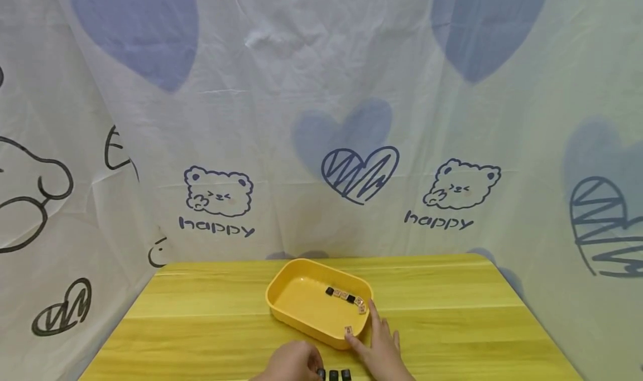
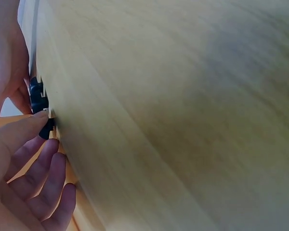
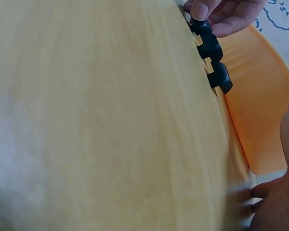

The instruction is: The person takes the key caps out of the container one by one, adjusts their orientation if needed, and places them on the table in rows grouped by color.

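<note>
Low at the table's near side, my left hand (image 1: 293, 361) pinches the leftmost of three small black keycap-like blocks between thumb and fingers; the held block (image 2: 46, 129) touches the table or sits just over it. Beside it stand a middle black block (image 1: 334, 375) and a right-hand black block (image 1: 346, 374). My right hand (image 1: 382, 350) rests with spread fingers against the right end of a yellow tray (image 1: 296, 321). Its thumb lies at the near rim, by a small beige printed square (image 1: 349, 330); whether they touch I cannot tell.
Inside the tray, along its far right side, several small pieces form a curved row, among them a black one (image 1: 329, 291) and a beige one (image 1: 362, 309). The wooden table (image 1: 452, 308) meets a printed white cloth (image 1: 321, 230) at the back and sides.
</note>
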A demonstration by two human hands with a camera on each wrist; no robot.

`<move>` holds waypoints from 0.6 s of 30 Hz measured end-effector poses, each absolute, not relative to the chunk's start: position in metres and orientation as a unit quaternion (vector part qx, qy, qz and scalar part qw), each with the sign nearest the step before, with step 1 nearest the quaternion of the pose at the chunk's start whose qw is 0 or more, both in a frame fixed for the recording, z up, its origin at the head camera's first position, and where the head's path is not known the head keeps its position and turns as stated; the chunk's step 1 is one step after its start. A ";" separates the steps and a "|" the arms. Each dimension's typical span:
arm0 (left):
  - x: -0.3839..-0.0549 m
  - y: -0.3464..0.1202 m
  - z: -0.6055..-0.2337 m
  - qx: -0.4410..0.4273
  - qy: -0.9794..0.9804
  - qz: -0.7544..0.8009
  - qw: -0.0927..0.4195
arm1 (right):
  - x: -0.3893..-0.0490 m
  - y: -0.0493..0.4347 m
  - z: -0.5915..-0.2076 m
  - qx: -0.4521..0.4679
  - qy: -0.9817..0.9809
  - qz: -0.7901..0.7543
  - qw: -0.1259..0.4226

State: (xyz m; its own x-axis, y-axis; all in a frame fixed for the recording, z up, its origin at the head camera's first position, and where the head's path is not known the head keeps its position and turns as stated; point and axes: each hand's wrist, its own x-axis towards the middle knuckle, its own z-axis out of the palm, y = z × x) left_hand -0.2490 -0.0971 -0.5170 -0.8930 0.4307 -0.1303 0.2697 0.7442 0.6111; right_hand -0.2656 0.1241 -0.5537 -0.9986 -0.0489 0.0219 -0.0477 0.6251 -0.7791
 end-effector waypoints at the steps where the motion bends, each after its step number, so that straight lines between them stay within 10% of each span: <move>1: -0.249 -0.097 -0.517 0.191 0.925 0.302 0.132 | -0.266 0.124 -0.554 -0.027 0.901 -0.432 0.001; 18: -0.256 -0.100 -0.492 0.251 0.934 0.249 0.059 | -0.265 0.124 -0.554 -0.032 0.901 -0.432 0.000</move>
